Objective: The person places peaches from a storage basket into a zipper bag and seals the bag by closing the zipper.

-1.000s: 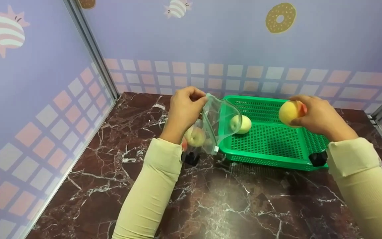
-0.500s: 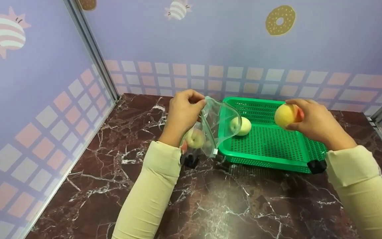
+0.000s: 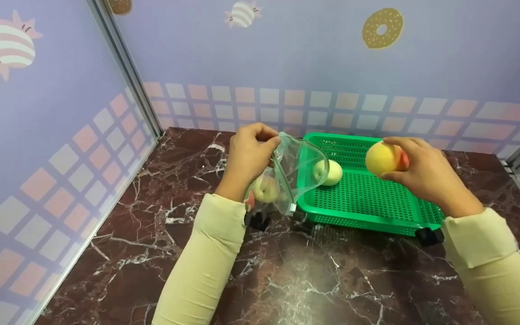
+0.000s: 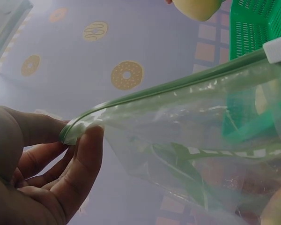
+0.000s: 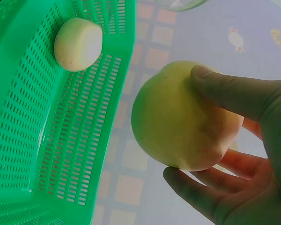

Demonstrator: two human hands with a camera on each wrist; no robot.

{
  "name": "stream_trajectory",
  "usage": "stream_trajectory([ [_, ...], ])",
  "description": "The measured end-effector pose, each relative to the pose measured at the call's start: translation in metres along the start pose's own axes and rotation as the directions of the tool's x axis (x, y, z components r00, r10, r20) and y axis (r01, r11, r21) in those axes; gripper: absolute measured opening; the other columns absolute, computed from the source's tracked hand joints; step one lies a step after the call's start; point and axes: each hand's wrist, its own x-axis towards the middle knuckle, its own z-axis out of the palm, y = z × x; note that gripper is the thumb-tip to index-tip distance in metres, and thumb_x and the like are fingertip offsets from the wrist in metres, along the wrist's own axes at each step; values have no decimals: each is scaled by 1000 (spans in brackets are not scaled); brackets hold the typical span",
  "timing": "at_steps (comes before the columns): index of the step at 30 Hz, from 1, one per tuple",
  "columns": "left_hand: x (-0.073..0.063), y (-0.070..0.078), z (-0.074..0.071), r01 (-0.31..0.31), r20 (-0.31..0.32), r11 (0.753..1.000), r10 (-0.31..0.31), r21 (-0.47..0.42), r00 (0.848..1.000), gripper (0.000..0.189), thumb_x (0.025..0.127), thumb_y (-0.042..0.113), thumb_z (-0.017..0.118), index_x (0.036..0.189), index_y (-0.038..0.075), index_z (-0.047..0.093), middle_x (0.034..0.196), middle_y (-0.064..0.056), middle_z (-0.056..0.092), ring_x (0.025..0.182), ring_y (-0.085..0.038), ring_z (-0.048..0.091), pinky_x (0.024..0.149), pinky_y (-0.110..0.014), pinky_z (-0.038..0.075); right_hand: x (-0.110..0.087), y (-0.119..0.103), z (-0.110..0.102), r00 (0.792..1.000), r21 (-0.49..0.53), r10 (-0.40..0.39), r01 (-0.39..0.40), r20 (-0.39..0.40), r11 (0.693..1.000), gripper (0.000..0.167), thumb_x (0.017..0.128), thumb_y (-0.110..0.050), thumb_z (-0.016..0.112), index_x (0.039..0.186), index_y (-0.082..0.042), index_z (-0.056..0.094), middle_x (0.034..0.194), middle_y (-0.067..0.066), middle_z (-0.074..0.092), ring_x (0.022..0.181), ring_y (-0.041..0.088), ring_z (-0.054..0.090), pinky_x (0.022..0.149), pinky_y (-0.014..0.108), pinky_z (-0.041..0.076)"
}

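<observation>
My left hand (image 3: 252,151) pinches the rim of a clear slider zip bag (image 4: 178,122) between thumb and fingers. The bag's mouth gapes toward the right, its white slider (image 3: 293,208) at the lower corner. Inside the bag lies a pale fruit (image 3: 265,188), with something reddish beside it, partly hidden by my wrist. Over the green plastic basket (image 3: 364,218), my right hand (image 3: 427,169) grips a yellow peach (image 3: 381,159) with a red blush, thumb on one side and fingers on the other. Another pale fruit (image 5: 78,45) rests in the basket's left end.
The basket stands on a dark marbled tabletop (image 3: 174,262), close to the patterned back wall (image 3: 314,54). A side panel (image 3: 61,135) bounds the left. Black wrist mounts (image 3: 429,236) sit below both hands.
My right hand has moved the peach left across the basket, toward the bag, and slightly lower. My left hand keeps its hold on the bag's rim and has barely shifted.
</observation>
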Motion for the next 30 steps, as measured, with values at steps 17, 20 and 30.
stream_trajectory([
  [17,4,1,0,-4,-3,1000,4,-12,1000,9,91,19,67,96,12,71,94,-4,68,64,-16,65,56,-28,57,-6,-11,12,991,42,-74,79,-113,996,71,75,-23,84,139,-19,51,141,16,49,121,43,50,90,62,45],
  [20,3,0,0,-4,-2,1000,4,-17,1000,10,91,19,67,97,12,71,95,-4,67,66,-22,66,57,-30,58,-7,-13,17,990,52,-75,82,-123,995,71,75,-23,84,138,-20,52,141,15,49,119,42,51,88,62,46],
  [30,0,-3,0,-16,-2,1000,16,-27,1000,10,90,18,68,97,10,71,93,-4,67,63,-17,65,58,-31,58,-12,-17,30,973,34,-128,137,-193,990,72,73,-16,85,137,-21,53,140,13,50,92,30,57,76,48,49],
])
